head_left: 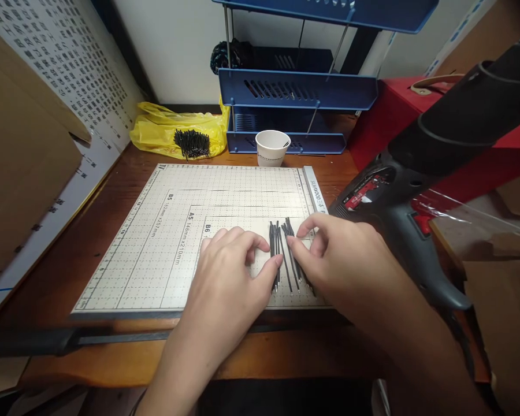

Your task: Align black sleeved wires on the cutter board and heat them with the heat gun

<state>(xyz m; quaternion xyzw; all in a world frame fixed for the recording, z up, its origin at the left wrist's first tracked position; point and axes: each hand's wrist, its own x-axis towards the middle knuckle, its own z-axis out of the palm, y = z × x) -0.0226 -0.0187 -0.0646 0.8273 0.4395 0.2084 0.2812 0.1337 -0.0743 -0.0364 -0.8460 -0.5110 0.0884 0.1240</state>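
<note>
Short black wires (275, 234) with shiny metal ends lie lengthwise in two loose bunches near the right side of a paper cutter's gridded board (225, 190). My left hand (231, 268) has its curled index finger and thumb around the left bunch, the thumb lying across it. Over the right bunch (295, 268), my right hand (342, 245) bends its thumb and index finger onto the wires; the palm side is partly hidden. A narrow gap separates the bunches, and several wires slant in it.
A paper cup (272, 147) with thin dark pieces inside stands behind the board. A pile of black wires (192, 143) rests on a yellow bag (156, 127). Blue shelves (299, 89) rise behind. A heat gun (398, 190) leans at right; the cutter arm (121, 338) runs along the front.
</note>
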